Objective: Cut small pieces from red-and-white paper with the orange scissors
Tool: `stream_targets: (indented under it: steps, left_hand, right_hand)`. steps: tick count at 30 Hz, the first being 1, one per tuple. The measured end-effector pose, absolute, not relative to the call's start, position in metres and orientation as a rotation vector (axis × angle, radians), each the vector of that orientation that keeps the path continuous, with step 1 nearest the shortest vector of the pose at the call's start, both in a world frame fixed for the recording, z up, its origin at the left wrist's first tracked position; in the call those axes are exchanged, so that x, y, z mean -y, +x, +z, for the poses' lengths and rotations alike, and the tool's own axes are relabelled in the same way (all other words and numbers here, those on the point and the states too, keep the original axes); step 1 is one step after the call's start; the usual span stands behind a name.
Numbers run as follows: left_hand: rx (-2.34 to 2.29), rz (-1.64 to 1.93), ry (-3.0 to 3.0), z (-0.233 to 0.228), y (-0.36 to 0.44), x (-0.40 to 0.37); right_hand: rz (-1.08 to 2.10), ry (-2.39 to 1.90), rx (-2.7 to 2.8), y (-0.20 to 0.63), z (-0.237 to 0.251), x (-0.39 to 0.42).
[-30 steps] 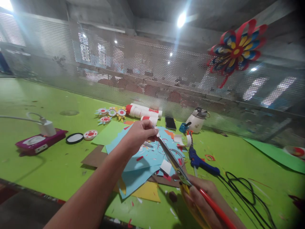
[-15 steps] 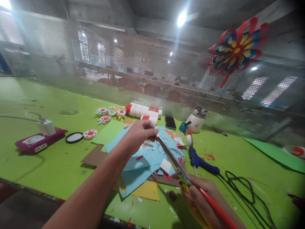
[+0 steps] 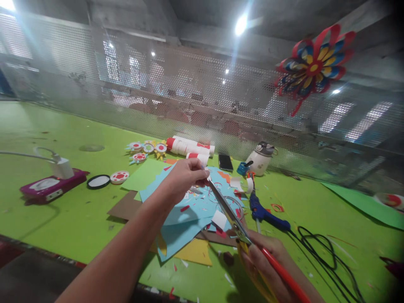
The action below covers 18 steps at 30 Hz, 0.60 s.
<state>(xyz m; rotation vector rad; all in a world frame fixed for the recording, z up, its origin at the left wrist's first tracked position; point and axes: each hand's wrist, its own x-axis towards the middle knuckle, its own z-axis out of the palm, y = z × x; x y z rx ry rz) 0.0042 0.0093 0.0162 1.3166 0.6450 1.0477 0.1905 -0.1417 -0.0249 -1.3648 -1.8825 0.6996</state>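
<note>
Scissors (image 3: pixel 225 209) shiny metal, plastic handles; blue paper (image 3: pixel 186 210) prob. matt.

No text, label, brand or number can be read anywhere.

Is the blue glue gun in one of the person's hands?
No, the glue gun lies on the green table, while the right hand holds scissors.

A: What does the person wear on the arms?
B: Nothing that shows; the left forearm (image 3: pixel 126 248) is bare from the lower edge of the view up to the wrist; no sleeve, no watch, no band.
A: And the hands?
B: The left hand (image 3: pixel 183 179) is ungloved and ringless; the right hand (image 3: pixel 268 263) is bare too, its wrist cut off by the frame.
</note>
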Motion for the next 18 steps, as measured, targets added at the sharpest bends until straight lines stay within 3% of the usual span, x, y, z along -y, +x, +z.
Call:
stream_targets:
  steps: [18]
  left_hand:
    - [-0.645,1.061,1.311,0.0185,0.0052,-0.006]
  right_hand:
    - [0.736,-1.314,1.86,0.1899,-0.0259,0.1409]
